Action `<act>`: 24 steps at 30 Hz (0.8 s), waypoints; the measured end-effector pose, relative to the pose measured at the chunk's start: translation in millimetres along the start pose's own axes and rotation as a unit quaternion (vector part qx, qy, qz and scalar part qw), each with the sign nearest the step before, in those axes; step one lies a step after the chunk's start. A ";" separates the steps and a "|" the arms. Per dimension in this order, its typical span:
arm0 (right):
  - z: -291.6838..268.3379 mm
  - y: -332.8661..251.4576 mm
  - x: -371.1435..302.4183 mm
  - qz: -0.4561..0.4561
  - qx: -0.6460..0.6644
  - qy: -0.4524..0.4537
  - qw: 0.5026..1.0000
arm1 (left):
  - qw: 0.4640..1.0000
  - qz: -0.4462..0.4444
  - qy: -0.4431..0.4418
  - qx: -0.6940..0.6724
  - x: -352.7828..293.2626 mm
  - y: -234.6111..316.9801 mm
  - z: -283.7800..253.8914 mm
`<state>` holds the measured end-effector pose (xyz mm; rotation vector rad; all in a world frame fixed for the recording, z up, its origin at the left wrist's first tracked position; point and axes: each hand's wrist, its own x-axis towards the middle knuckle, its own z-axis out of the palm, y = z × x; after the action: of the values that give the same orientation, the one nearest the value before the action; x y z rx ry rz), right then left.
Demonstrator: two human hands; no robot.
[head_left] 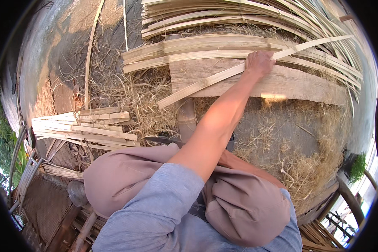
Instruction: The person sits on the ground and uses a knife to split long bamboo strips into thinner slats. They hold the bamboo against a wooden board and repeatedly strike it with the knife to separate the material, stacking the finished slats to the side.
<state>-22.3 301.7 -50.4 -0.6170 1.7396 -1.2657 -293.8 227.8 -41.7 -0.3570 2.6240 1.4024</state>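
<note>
1. The person's left hand [259,64] sits at about one o'clock, fingers curled down over a long bamboo strip [222,75], pinching it near the middle of its length.
2. The right hand is out of sight (a forearm runs low behind the left arm, toward the knees), so I cannot tell whether it is wide, narrow or holding anything.
3. The strip lies aslant from about eleven o'clock near the centre up to two o'clock, resting across a pale wooden plank [281,82] that lies on the ground.
4. I'd judge the strip light, thin and springy: stiff along its length, bendy across the flat, with edges likely sharp enough to splinter. A hold near the middle, flat side pinched, should keep the ends from whipping.
5. The left arm is stretched nearly straight, forward from a blue sleeve [164,201], wrist bent slightly down.
6. Beyond the plank, toward twelve, lies a pile of bamboo strips [239,25]; a smaller bundle of strips [84,128] lies at nine o'clock.
7. Dry shavings [143,96] litter the ground around.
</note>
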 end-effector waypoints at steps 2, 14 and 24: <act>-8.8 -12.3 0.9 0.009 -0.026 -0.013 1.000 | 0.997 0.052 -0.017 -0.046 4.3 -2.7 -14.4; -152.7 -25.2 -48.5 0.084 0.111 0.395 0.908 | 0.795 -0.133 -0.442 0.393 -116.6 -32.4 -262.9; -137.1 -2.3 -9.1 0.107 -0.267 0.391 0.874 | 0.966 -0.163 -0.073 -0.186 -275.2 -177.2 -146.1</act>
<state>-136.3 375.9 -31.1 -0.1753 2.7977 -0.9143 17.2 49.7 -36.9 -0.6666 2.0606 1.7186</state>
